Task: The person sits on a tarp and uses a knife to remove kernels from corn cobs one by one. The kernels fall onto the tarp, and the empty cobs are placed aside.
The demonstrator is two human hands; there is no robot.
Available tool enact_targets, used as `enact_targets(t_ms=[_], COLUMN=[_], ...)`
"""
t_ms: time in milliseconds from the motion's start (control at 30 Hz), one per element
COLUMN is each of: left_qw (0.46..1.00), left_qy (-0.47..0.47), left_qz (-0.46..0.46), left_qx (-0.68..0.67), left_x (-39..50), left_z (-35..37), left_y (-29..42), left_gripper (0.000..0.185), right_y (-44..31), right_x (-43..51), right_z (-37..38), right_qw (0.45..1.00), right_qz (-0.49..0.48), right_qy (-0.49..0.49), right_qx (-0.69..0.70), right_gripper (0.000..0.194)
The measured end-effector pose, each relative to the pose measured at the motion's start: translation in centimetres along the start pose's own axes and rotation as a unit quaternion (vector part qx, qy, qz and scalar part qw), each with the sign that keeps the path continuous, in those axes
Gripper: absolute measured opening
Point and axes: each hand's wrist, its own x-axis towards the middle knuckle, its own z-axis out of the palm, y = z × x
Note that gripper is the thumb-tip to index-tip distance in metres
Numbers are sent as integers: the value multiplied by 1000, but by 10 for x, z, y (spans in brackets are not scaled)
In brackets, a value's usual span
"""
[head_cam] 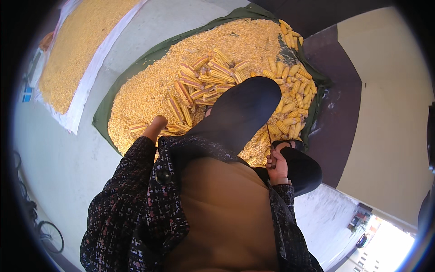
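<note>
My right hand (278, 165) grips the brown handle of a thin pointed tool (269, 136), perhaps an awl or a screwdriver, whose slim shaft points away from me beside my knee. My left hand (158, 125) is low over the corn at the left. Its fingers are hidden, so whether it holds a cob cannot be made out. Near it lie several partly shelled corn cobs (175, 108), with reddish bare strips between yellow rows. Fuller yellow ears (295, 98) are heaped at the right. Loose kernels (146, 88) spread beneath and around them.
A dark green sheet (108, 117) lies under the corn. Across the pale concrete floor (98, 142), more kernels (80, 51) cover a white sheet (98, 57). A wall (373, 102) with a dark lower band rises at the right. A bicycle (50, 237) stands at the lower left.
</note>
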Motion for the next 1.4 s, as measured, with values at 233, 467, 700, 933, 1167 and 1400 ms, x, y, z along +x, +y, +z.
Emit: enact_targets(t_ms=[233,467,700,933,1167,1400], left_qw=[786,753,897,827,774,755], left_qy=[136,185,113,127,176,207], left_qz=[-169,-201,-194,-252,-304,-314], left_qx=[-578,-599,-381,-485,-527,-536], left_x=[41,36,51,42,19,13], left_z=[-42,-45,-39,-100,-157,-203], left_y=[33,-23,-65,-75,-90,-79], left_gripper=[47,35,42,41,39,38], right_y=[-18,-45,-29,89,257,401], right_x=[-99,-161,-199,-170,-71,22], right_z=[5,11,-35,-122,-149,-196], right_qw=[984,918,855,924,923,962], right_qz=[-153,-336,-416,-217,-15,-159], right_qy=[22,-73,-78,188,213,197], right_qx=[85,198,300,251,321,-103], right_gripper=[26,34,49,40,22,18])
